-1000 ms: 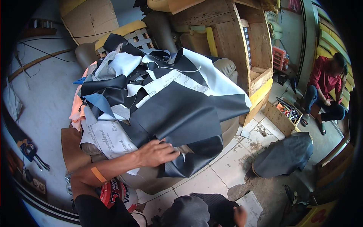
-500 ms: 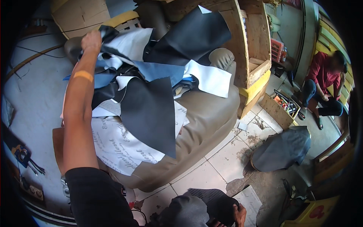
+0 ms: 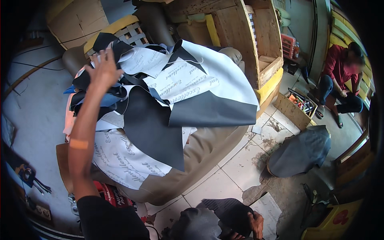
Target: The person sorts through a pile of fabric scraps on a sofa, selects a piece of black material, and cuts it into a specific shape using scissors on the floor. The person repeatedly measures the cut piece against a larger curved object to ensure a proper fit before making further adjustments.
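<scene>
At the back left of a heap of mixed upholstery pieces, my left hand (image 3: 105,68) hovers over or rests on the material with fingers spread; contact is unclear. Around it lie black pieces (image 3: 150,138), white-backed sheets (image 3: 218,74), printed backing (image 3: 120,160) and bits of blue and pink material, piled on a brown padded seat (image 3: 212,148). At the bottom, my right hand (image 3: 256,224) has its fingers curled round the edge of a black ribbed piece (image 3: 228,210), beside a dark grey crumpled object (image 3: 194,228).
A seated person (image 3: 340,80) in a red top is at the right, beside a wooden tool box (image 3: 292,110). A wooden frame (image 3: 230,32) stands behind the pile. A draped grey-covered object (image 3: 298,154) and a yellow crate (image 3: 328,224) are at right; cables hang left.
My left hand went from the near side of the pile to its back left and opened from a grip. The raised black flap dropped rightward, showing more white and printed backing.
</scene>
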Motion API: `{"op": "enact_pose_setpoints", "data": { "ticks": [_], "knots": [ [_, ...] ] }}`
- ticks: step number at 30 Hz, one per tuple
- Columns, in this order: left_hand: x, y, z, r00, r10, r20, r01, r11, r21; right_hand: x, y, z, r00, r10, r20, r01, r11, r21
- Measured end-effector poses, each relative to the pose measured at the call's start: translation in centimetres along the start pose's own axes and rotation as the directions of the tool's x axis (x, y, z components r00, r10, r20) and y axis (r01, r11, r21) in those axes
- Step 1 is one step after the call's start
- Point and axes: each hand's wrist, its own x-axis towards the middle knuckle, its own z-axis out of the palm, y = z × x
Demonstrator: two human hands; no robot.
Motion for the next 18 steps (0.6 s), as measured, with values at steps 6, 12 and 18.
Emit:
{"op": "enact_pose_setpoints", "data": {
  "ticks": [6, 12, 18],
  "knots": [
    [-12.4, 9.9, -2.7, 0.570, 0.810, -0.134, -0.787, 0.493, -0.371, 0.2, -0.2, 0.0, 1.000, 0.007, 0.003, -0.007, 1.000, 0.011],
    [-3.1, 14.4, 0.8, 0.745, 0.647, -0.164, -0.604, 0.550, -0.576, -0.7, -1.4, -0.5, 1.000, 0.009, -0.017, -0.009, 1.000, 0.012],
    [15.7, 0.8, 6.1, 0.976, -0.207, 0.062, 0.191, 0.687, -0.701, -2.6, -0.9, -1.3, 0.994, 0.072, -0.078, -0.070, 0.997, 0.030]
  ]
}}
